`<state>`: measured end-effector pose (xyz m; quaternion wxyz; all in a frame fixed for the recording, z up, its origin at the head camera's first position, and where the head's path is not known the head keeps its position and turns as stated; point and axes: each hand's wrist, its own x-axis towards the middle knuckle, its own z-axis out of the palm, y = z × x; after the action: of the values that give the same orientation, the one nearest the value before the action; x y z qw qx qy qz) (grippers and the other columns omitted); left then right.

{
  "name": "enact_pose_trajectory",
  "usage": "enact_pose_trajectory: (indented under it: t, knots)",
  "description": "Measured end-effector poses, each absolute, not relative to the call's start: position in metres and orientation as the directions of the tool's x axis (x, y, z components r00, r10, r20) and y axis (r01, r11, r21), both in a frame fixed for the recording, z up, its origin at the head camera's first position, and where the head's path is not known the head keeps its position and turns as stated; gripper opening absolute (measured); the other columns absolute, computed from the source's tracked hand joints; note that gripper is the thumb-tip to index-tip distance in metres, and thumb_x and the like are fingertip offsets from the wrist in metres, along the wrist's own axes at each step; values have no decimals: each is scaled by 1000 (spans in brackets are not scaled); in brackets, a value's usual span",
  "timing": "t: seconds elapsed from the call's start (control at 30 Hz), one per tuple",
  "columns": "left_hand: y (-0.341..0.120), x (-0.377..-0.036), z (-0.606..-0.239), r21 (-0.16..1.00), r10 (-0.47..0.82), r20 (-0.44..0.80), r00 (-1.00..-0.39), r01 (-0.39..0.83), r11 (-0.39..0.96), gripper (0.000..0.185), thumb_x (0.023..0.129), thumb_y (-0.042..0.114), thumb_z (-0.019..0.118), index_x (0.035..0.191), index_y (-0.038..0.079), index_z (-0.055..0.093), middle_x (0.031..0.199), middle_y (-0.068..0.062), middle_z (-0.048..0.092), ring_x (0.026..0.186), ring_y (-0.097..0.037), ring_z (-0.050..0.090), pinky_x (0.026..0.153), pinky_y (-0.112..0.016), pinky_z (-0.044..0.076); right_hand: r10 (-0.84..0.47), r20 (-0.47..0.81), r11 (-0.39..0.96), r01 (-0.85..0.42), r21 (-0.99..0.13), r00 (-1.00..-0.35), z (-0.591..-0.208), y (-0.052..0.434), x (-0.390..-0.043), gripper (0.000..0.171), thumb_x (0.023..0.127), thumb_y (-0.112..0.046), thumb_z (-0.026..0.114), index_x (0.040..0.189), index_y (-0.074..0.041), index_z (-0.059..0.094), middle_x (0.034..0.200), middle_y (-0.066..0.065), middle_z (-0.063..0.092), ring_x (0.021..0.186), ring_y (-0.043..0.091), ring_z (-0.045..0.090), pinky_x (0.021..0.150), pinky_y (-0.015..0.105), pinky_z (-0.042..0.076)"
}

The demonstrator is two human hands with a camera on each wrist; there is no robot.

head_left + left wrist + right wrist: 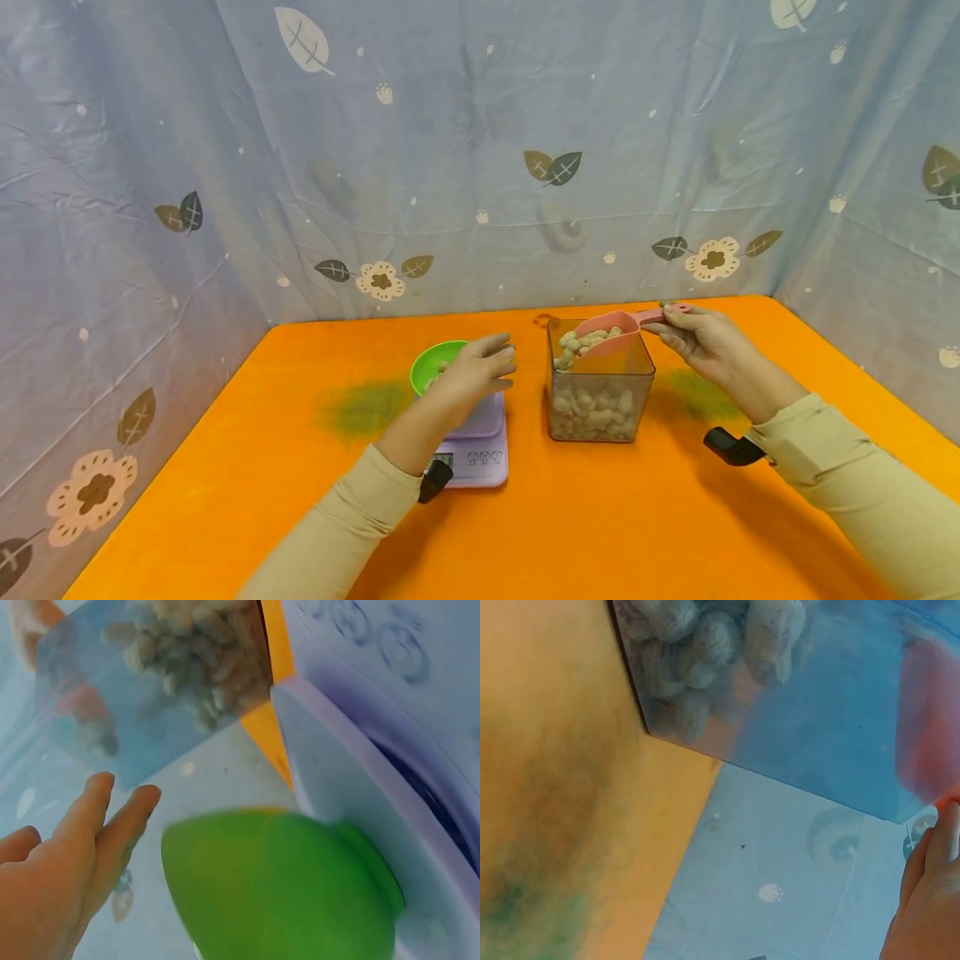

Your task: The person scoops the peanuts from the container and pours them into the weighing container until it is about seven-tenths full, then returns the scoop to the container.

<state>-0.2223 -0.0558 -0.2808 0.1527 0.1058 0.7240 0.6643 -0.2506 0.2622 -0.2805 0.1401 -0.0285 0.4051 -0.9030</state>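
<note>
The right hand [701,337] pinches the handle of one pink plastic scoop [611,327], its bowl heaped with pale, bumpy peanuts in the shell [581,340] and held over the rim of one clear, square-sided plastic container [600,392] — more peanuts fill its bottom. The left hand [476,371], fingers straight and relaxed, holds nothing and hovers just beside one smooth, round green bowl [433,364]. The bowl sits on a lilac kitchen scale [480,454] on the orange table [262,467] — backed by a leaf-printed cloth [225,167].
</note>
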Motion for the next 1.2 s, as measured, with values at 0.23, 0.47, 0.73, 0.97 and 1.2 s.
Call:
enact_pose_trajectory:
  t: [0.23, 0.47, 0.73, 0.97, 1.2]
  knots:
    - [-83, -218, -275, 995, 289, -47, -956, -18, 101, 50, 105, 11, 42, 151, -3, 27, 152, -23, 33, 134, -38, 40, 107, -45, 41, -294, -51, -731, 259, -631, -954, -277, 269, -250, 27, 101, -2, 40, 88, 7, 61, 90, 22, 67, 84, 33, 71, 71, 25, 58]
    - [-108, -217, -269, 996, 249, 3, -968, 24, 84, 50, 104, 5, 40, 150, -8, 23, 151, -26, 31, 137, -41, 35, 110, -48, 35, -303, -51, -753, 272, -599, -952, -267, 257, -250, 28, 101, -2, 40, 91, 9, 63, 90, 23, 67, 84, 35, 71, 73, 27, 59]
    - [-134, -212, -271, 954, 120, 58, -991, 91, 285, 52, 102, 3, 45, 150, -4, 28, 153, -21, 32, 141, -35, 28, 116, -46, 26, -298, -43, -715, 253, -652, -954, -259, 222, -251, 26, 101, -1, 42, 87, 7, 63, 85, 22, 68, 80, 31, 72, 71, 26, 59]
    - [-145, -217, -284, 926, 50, 40, -998, 56, 373, 59, 99, -2, 47, 151, -7, 20, 154, -27, 24, 140, -44, 25, 115, -50, 26, -302, -43, -646, 238, -725, -952, -256, 190, -253, 21, 101, -1, 42, 91, 4, 60, 83, 21, 69, 71, 23, 72, 63, 23, 58]
    - [-148, -222, -298, 912, 72, -77, -994, -41, 409, 61, 97, -4, 45, 149, -13, 14, 154, -31, 20, 141, -43, 22, 114, -51, 27, -262, 2, -494, 132, -860, -965, -254, 158, -253, 10, 101, -1, 44, 106, 7, 47, 84, 15, 68, 74, 17, 72, 66, 21, 58]
